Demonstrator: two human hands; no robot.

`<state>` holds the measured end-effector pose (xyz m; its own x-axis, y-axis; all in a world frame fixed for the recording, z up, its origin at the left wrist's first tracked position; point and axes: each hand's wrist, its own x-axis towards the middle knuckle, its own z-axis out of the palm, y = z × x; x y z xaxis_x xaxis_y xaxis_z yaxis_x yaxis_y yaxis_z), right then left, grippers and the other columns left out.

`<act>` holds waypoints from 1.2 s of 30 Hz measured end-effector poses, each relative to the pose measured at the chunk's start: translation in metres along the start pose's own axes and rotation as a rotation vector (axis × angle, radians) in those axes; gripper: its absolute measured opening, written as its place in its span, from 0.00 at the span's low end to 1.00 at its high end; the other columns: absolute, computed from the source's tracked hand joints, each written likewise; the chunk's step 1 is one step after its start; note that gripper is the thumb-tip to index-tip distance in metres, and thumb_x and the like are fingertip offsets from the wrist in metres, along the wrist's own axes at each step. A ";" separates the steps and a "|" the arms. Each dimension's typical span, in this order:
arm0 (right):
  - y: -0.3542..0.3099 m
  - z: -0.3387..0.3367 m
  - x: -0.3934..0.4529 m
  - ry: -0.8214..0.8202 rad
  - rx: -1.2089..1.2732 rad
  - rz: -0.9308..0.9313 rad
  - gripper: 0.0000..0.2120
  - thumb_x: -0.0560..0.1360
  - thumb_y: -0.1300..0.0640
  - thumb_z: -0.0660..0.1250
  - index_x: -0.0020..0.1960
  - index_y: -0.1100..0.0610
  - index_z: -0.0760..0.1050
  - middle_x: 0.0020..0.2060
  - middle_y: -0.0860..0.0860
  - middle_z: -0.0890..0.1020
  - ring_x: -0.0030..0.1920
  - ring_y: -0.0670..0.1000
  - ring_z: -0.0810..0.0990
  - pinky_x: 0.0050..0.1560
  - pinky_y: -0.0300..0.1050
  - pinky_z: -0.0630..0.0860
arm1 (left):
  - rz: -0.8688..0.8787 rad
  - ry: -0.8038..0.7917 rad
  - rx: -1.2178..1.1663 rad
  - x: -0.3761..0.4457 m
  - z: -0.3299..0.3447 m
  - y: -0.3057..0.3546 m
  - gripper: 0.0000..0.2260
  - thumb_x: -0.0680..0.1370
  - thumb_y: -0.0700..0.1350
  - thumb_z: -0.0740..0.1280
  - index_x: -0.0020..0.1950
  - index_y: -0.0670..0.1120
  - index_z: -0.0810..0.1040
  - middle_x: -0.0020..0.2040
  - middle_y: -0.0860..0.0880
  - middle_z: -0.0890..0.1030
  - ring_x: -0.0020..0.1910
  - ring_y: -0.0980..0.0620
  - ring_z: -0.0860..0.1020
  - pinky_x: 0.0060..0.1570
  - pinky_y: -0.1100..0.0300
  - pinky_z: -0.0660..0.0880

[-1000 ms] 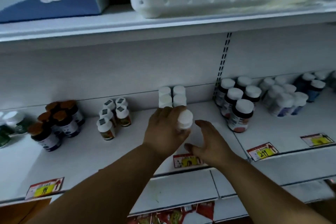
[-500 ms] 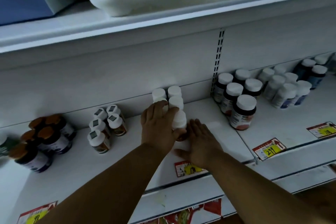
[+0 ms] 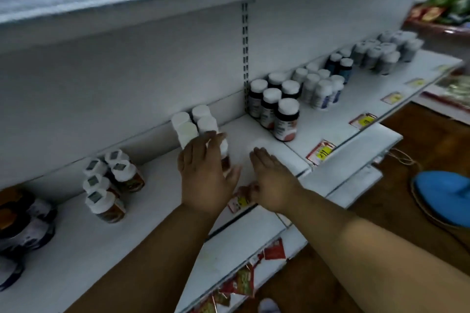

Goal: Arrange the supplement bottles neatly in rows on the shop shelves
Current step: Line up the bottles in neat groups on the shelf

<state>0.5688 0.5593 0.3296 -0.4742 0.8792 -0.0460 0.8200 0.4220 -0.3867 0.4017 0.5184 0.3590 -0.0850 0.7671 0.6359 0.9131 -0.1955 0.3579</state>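
White-capped supplement bottles (image 3: 194, 124) are being kept in a tight double row at the back of the white shelf (image 3: 142, 213), against the rear panel. The frontmost bottle (image 3: 223, 151) of that row is being covered by the left hand (image 3: 206, 178), whose fingers are being laid straight over its cap and side; a grip around it is not being shown. The right hand (image 3: 273, 181) is being held flat and relaxed just beside it, palm down over the shelf surface, with nothing being grasped. Dark bottles with white caps (image 3: 276, 107) are being displayed in rows to the right, past the slotted upright (image 3: 245, 56). Amber bottles with square-labelled caps (image 3: 109, 185) are being displayed to the left. A price tag (image 3: 321, 152) is being carried on the shelf edge.
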 end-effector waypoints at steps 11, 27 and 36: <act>0.078 -0.066 -0.153 0.388 0.100 0.246 0.32 0.76 0.42 0.65 0.75 0.51 0.61 0.72 0.50 0.66 0.72 0.52 0.63 0.71 0.47 0.63 | 0.205 -0.238 -0.154 -0.040 0.022 0.133 0.22 0.70 0.52 0.68 0.63 0.51 0.73 0.60 0.51 0.76 0.61 0.50 0.71 0.60 0.57 0.64; 0.359 -0.139 -0.152 0.371 0.278 0.344 0.25 0.75 0.47 0.69 0.70 0.49 0.68 0.65 0.48 0.70 0.65 0.49 0.68 0.58 0.41 0.71 | 0.044 -0.574 -0.181 -0.007 0.266 0.302 0.24 0.74 0.51 0.72 0.68 0.52 0.72 0.64 0.52 0.75 0.64 0.50 0.72 0.65 0.51 0.70; 0.514 -0.011 -0.033 0.320 0.467 0.430 0.24 0.73 0.48 0.72 0.67 0.50 0.71 0.63 0.48 0.73 0.59 0.47 0.75 0.55 0.37 0.71 | -0.107 -0.727 -0.091 0.006 0.489 0.235 0.24 0.73 0.48 0.73 0.68 0.48 0.72 0.64 0.48 0.75 0.63 0.47 0.74 0.63 0.53 0.71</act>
<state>1.0092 0.7497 0.1430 0.0368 0.9986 -0.0383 0.6564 -0.0531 -0.7526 0.8109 0.7759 0.1129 0.1426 0.9897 -0.0083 0.8754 -0.1222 0.4677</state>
